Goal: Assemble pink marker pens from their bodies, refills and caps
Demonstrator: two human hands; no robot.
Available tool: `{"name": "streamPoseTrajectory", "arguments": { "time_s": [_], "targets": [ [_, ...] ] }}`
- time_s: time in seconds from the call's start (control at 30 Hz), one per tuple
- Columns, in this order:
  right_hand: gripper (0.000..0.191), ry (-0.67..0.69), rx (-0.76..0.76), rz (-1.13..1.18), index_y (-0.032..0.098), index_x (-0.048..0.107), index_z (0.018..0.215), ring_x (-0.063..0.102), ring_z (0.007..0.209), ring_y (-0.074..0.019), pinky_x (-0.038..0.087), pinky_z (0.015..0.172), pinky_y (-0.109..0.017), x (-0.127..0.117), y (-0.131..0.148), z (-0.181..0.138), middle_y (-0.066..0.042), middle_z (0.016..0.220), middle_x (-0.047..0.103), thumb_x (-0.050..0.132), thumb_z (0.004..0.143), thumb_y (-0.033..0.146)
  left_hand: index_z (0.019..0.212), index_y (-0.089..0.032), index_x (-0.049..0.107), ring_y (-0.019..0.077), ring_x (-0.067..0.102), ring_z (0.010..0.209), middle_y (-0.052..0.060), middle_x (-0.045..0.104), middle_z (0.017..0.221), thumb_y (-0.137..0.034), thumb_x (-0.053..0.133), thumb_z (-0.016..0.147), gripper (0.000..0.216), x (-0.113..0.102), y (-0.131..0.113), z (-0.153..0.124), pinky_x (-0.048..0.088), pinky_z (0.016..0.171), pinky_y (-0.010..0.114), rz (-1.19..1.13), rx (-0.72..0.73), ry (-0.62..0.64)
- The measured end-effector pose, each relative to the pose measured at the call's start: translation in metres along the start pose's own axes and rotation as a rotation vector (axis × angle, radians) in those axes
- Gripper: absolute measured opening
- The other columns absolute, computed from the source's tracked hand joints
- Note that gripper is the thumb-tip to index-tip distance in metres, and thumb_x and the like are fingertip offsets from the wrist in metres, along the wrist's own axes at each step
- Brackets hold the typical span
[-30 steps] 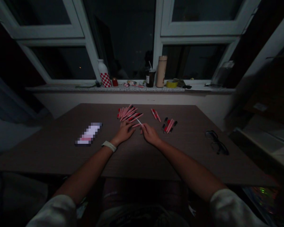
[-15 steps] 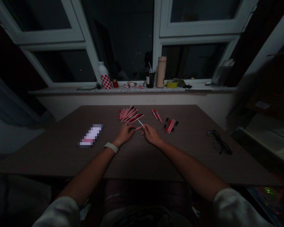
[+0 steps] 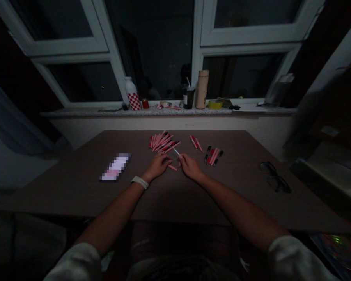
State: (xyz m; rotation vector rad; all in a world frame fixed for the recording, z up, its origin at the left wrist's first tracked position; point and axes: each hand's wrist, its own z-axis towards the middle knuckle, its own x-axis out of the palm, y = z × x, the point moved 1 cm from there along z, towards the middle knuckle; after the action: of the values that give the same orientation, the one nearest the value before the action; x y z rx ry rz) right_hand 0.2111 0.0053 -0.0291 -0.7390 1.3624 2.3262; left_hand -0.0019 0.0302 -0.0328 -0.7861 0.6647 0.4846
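My left hand (image 3: 159, 165), a pale watch band on its wrist, is closed on a pink pen barrel (image 3: 172, 168) that points down to the right. Just beside it, my right hand (image 3: 190, 167) pinches a thin white stick (image 3: 176, 151) that looks like a pen refill, its far end toward the pile. A small pinkish piece shows dimly under the right fingers; what it is I cannot tell. Beyond both hands lies a loose pile of pink, red and black pens (image 3: 161, 142). A smaller group of pens (image 3: 213, 156) rests to the right, with a few more pens (image 3: 195, 143) behind it.
A lit phone (image 3: 115, 168) lies on the desk (image 3: 84, 195) at left, and black-framed glasses (image 3: 274, 177) at right. On the windowsill stand a checkered bottle (image 3: 133, 95), a red jar (image 3: 145, 104), a dark cup with a straw (image 3: 188, 97), a beige thermos (image 3: 202, 89) and yellow tape (image 3: 215, 104).
The pink barrel in my left hand has swung from pointing up-right to down-right, away from the right fingers. My right hand keeps hold of the white stick. The whole view has shifted slightly.
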Motion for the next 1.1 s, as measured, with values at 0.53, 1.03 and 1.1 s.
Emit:
{"name": "streamPoseTrajectory", "arguments": {
  "time_s": [0.53, 1.03, 1.1],
  "targets": [
    [0.032, -0.004, -0.004, 0.032, 0.020, 0.063, 0.104, 0.067, 0.082, -0.0167, 0.044, 0.079, -0.026, -0.003, -0.001, 0.000, -0.002, 0.084, 0.072, 0.036, 0.108, 0.036, 0.087, -0.021, 0.073, 0.0222, 0.062, 0.094, 0.006, 0.069, 0.095, -0.057, 0.073, 0.084, 0.037, -0.010, -0.010, -0.001, 0.050, 0.088, 0.036, -0.112, 0.006, 0.163],
    [0.031, 0.016, -0.070, -0.077, 0.020, 0.066, 0.096, 0.065, 0.080, -0.0187, 0.039, 0.071, -0.026, -0.006, 0.002, 0.000, -0.004, 0.087, 0.072, 0.040, 0.106, 0.033, 0.093, -0.017, 0.065, 0.0234, 0.071, 0.086, 0.007, 0.075, 0.087, -0.066, 0.066, 0.083, 0.050, -0.024, -0.010, 0.007, 0.056, 0.083, 0.035, -0.383, -0.327, -0.223],
    [0.031, 0.023, -0.083, -0.091, 0.020, 0.066, 0.095, 0.065, 0.081, -0.0191, 0.040, 0.072, -0.026, -0.005, 0.002, 0.000, -0.005, 0.088, 0.072, 0.041, 0.106, 0.033, 0.092, -0.018, 0.065, 0.0235, 0.071, 0.087, 0.007, 0.074, 0.087, -0.065, 0.067, 0.082, 0.048, -0.023, -0.009, 0.007, 0.055, 0.084, 0.036, -0.385, -0.324, -0.228]
  ]
}}
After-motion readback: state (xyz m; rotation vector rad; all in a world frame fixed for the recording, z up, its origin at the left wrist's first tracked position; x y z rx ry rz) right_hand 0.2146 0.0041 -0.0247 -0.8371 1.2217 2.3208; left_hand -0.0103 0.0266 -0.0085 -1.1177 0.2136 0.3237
